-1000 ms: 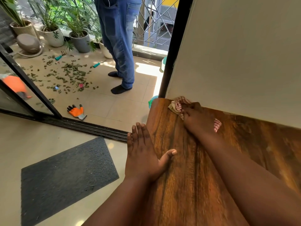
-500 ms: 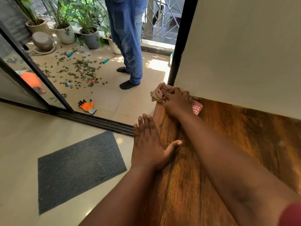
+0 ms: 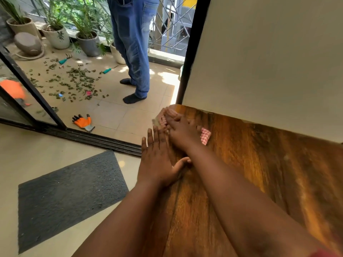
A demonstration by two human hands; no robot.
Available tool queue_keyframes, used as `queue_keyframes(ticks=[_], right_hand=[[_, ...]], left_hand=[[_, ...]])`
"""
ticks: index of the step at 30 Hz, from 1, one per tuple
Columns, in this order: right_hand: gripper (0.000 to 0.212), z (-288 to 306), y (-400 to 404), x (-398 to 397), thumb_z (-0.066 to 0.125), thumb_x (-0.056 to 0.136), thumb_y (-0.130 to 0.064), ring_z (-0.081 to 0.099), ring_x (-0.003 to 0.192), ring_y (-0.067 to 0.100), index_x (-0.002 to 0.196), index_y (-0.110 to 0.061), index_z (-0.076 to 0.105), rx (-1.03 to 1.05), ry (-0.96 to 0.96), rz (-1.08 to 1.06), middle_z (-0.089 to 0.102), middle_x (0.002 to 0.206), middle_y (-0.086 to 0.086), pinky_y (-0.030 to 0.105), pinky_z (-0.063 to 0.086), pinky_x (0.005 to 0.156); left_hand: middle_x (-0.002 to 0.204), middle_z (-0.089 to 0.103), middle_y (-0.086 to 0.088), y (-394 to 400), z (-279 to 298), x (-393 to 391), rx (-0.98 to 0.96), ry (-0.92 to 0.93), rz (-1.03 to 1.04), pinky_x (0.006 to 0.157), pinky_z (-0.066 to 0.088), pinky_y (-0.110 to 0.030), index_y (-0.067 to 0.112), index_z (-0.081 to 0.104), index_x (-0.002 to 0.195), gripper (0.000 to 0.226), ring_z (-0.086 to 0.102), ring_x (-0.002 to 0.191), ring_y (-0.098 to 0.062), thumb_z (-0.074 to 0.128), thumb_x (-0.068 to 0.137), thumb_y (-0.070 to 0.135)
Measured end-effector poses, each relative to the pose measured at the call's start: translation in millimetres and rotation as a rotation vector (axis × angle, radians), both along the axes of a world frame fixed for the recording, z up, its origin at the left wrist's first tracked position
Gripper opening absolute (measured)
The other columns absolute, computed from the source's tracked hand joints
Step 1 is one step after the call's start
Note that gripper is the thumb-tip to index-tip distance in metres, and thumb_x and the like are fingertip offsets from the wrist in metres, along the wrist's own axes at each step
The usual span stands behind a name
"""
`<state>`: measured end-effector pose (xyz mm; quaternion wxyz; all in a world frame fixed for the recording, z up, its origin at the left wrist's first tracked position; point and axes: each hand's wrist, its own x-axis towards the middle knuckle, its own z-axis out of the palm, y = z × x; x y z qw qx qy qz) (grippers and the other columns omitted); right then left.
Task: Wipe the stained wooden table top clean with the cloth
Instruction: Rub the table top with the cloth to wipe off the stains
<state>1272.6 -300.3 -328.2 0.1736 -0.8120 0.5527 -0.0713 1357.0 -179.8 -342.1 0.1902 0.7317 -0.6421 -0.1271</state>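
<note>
The wooden table top runs along a cream wall on the right. My right hand presses a red-and-white checked cloth flat on the table's far left corner; the cloth shows on both sides of the hand and is blurred by motion. My left hand lies flat on the table's left edge, fingers together, thumb out, holding nothing. It sits just below and left of the right hand.
A person in blue jeans and dark socks stands on the tiled balcony beyond the sliding-door track. Scattered leaves, potted plants and an orange glove are out there. A dark doormat lies left of the table.
My right hand slid the cloth from the far corner by the wall back toward me along the left edge. The left hand stayed planted on the edge.
</note>
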Motion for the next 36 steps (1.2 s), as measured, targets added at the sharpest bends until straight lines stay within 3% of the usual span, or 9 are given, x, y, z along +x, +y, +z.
queue_keyframes(ticks=[4,7,10,15,22,27,30,34,36], right_hand=[[0.052,7,51,-13,0.016,0.083,-0.067,0.015,0.134,0.035,0.135,-0.061,0.019,0.117,-0.037,0.063,0.022,0.153,-0.01,0.058,0.007,0.108],[0.052,4,96,-19,0.025,0.086,-0.058,0.015,0.135,0.033,0.138,-0.05,0.029,0.11,0.012,0.066,0.02,0.153,-0.009,0.056,0.009,0.109],[0.052,3,145,-20,0.034,0.09,-0.045,0.017,0.133,0.031,0.141,-0.04,0.031,0.104,0.046,0.071,0.017,0.153,-0.009,0.053,0.009,0.109],[0.057,12,228,-14,0.037,0.086,-0.05,0.015,0.134,0.034,0.141,-0.041,0.028,0.172,0.075,0.108,0.012,0.154,-0.009,0.055,0.007,0.108],[0.052,18,348,-17,0.031,0.091,-0.053,0.006,0.14,0.029,0.14,-0.036,0.036,0.221,0.077,0.114,0.006,0.157,-0.007,0.055,-0.001,0.11],[0.05,16,424,-25,0.026,0.091,-0.045,0.009,0.138,0.031,0.134,-0.029,0.047,0.241,0.089,0.142,0.007,0.156,-0.009,0.056,0.004,0.108],[0.048,16,463,-29,0.027,0.093,-0.044,0.007,0.14,0.029,0.137,-0.032,0.04,0.238,0.073,0.139,0.005,0.156,-0.009,0.055,0.003,0.11],[0.047,27,502,-39,0.026,0.096,-0.049,0.008,0.141,0.028,0.14,-0.034,0.036,0.223,0.076,0.175,0.005,0.158,-0.009,0.051,0.005,0.113],[0.046,33,524,-49,0.029,0.097,-0.049,0.011,0.14,0.028,0.139,-0.035,0.038,0.196,0.078,0.212,0.009,0.157,-0.008,0.05,0.008,0.112]], left_hand=[[0.157,-0.028,-0.008,13,12,3,0.017,0.115,-0.177,0.118,-0.016,-0.037,0.014,-0.027,0.148,0.13,-0.031,0.143,-0.016,0.032,0.063,0.094],[0.155,-0.035,-0.002,39,20,9,0.012,0.138,-0.314,0.118,-0.016,-0.033,0.019,-0.033,0.144,0.141,-0.033,0.141,-0.012,0.045,0.055,0.094],[0.149,-0.042,0.003,81,23,16,0.031,0.11,-0.416,0.112,-0.025,-0.025,0.021,-0.036,0.14,0.14,-0.038,0.138,-0.009,0.041,0.053,0.099],[0.151,-0.036,0.004,149,20,37,0.041,0.063,-0.469,0.107,-0.027,-0.017,0.016,-0.029,0.144,0.14,-0.039,0.136,-0.004,0.039,0.056,0.101],[0.154,-0.032,0.001,250,14,53,0.087,-0.02,-0.637,0.116,-0.019,-0.027,0.015,-0.025,0.146,0.129,-0.03,0.143,-0.012,0.036,0.067,0.097],[0.161,0.0,-0.012,327,20,56,0.072,-0.036,-0.737,0.118,0.0,-0.039,0.002,0.004,0.153,0.122,-0.01,0.149,-0.023,0.043,0.075,0.088],[0.161,0.001,-0.013,362,22,56,0.095,-0.084,-0.757,0.116,0.004,-0.041,0.002,0.005,0.153,0.12,-0.006,0.149,-0.028,0.043,0.076,0.087],[0.158,0.021,-0.018,400,35,52,0.134,-0.316,-0.768,0.112,0.02,-0.038,-0.002,0.025,0.148,0.117,0.011,0.147,-0.033,0.027,0.077,0.09],[0.154,0.032,-0.016,422,36,45,0.087,-0.357,-0.728,0.108,0.025,-0.037,-0.001,0.033,0.144,0.114,0.006,0.148,-0.026,0.024,0.076,0.091]])
